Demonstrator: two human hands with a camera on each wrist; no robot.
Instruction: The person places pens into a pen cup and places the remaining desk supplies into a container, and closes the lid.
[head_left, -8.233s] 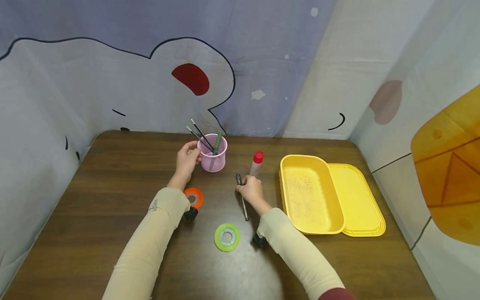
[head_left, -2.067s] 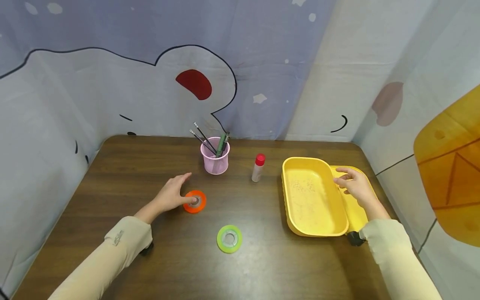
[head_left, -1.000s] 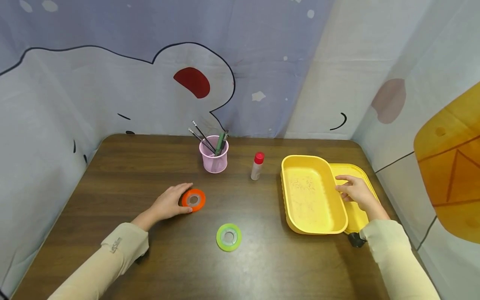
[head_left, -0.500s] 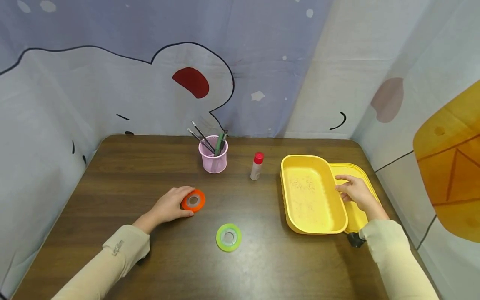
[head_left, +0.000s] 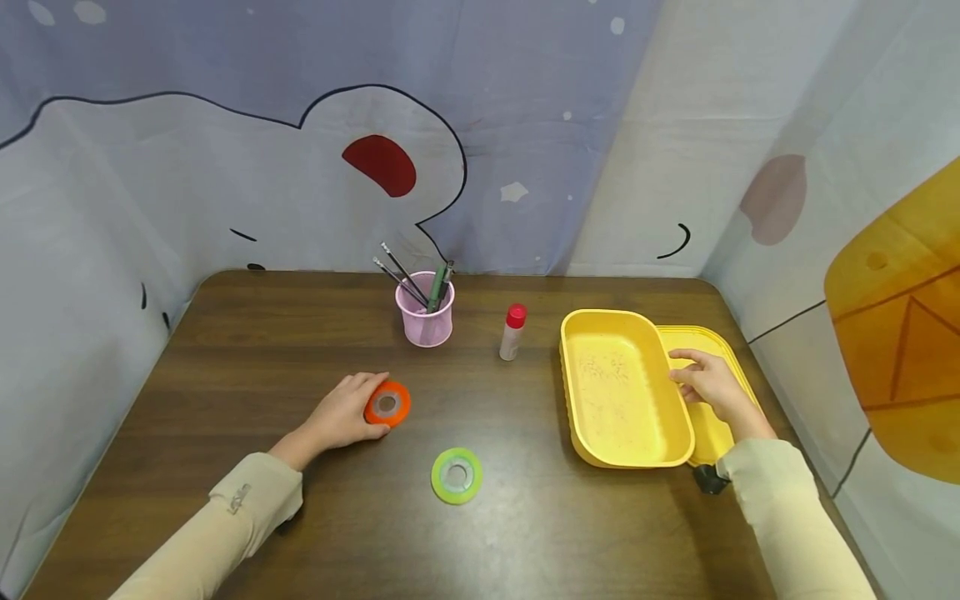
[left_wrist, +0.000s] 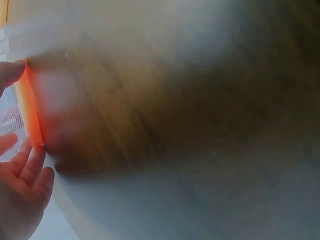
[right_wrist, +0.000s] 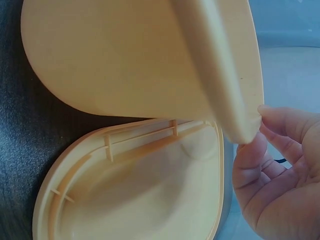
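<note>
Wooden worktop [head_left: 525,525] before a printed curtain [head_left: 540,100]: my left hand [head_left: 341,416] grips the orange tape [head_left: 402,402], nearer me than the pink cup [head_left: 427,327]; my right hand [head_left: 715,387] pinches the rim of the yellow box [head_left: 622,408], beside the lid [head_left: 708,429].

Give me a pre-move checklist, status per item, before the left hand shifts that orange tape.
1. Grip: ok. The left hand holds the orange tape roll between thumb and fingers.
2. Lift-off: cannot tell whether the roll touches the table.
3. Container steadied: ok. The right hand pinches the rim of the yellow box.
4. Opening: ok. Uncovered; the lid lies partly under the box's right side.
5. Path, if boxward: probably ok. The glue stick stands slightly behind the direct line.
</note>
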